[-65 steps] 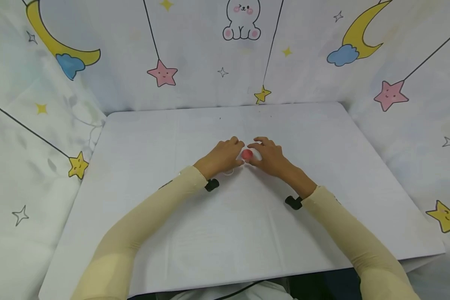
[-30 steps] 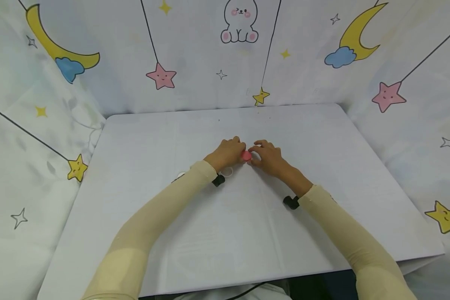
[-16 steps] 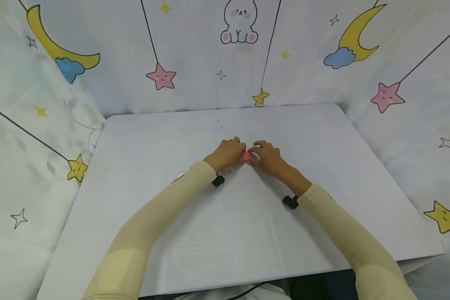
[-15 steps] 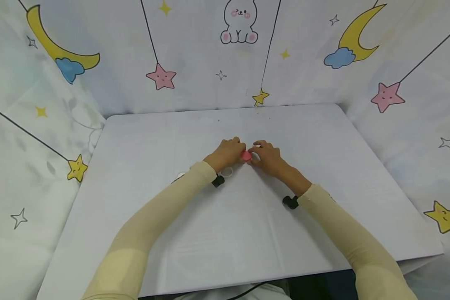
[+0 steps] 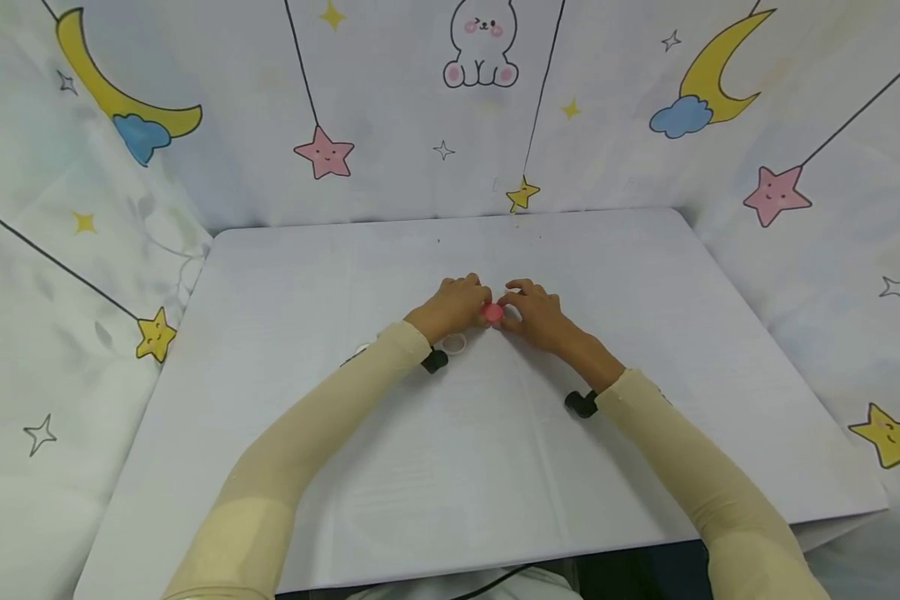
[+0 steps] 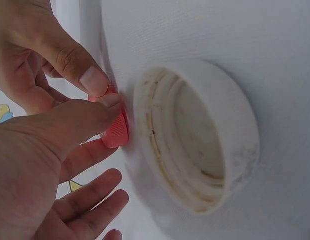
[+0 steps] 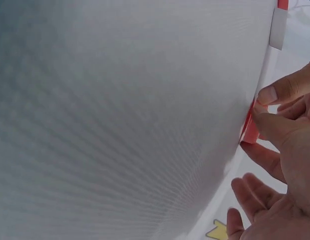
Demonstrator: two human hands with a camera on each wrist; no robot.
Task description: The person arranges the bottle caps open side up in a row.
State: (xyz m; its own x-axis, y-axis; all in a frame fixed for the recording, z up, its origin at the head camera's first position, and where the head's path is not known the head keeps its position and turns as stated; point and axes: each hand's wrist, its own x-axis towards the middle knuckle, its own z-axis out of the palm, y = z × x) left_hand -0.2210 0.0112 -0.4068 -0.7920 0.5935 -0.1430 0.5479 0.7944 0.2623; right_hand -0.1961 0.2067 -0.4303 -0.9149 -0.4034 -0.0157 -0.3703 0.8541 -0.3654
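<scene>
A small ridged red bottle cap (image 6: 116, 132) is at the table surface between my two hands. My left hand (image 5: 453, 304) pinches it from the left; its thumb lies on the cap in the left wrist view. From the other side my right hand (image 5: 540, 317) pinches the same cap with thumb and index finger. The right wrist view shows both thumbs on the red cap (image 7: 251, 131). Close by lies a larger white screw lid (image 6: 240, 125), hollow side showing, with brown stains on its threads. In the head view this white lid (image 5: 453, 344) sits beside the left wrist.
Another white piece (image 5: 362, 347) is mostly hidden behind the left sleeve. In the right wrist view a white object (image 7: 278, 29) stands near a red one (image 7: 283, 4). The white table (image 5: 435, 467) meets printed cloth walls. Black wrist cameras (image 5: 581, 404) hang under the arms.
Since the oldest frame my left hand has shifted slightly right to the red cap, and more of the white lid shows. In the last half second almost nothing has moved.
</scene>
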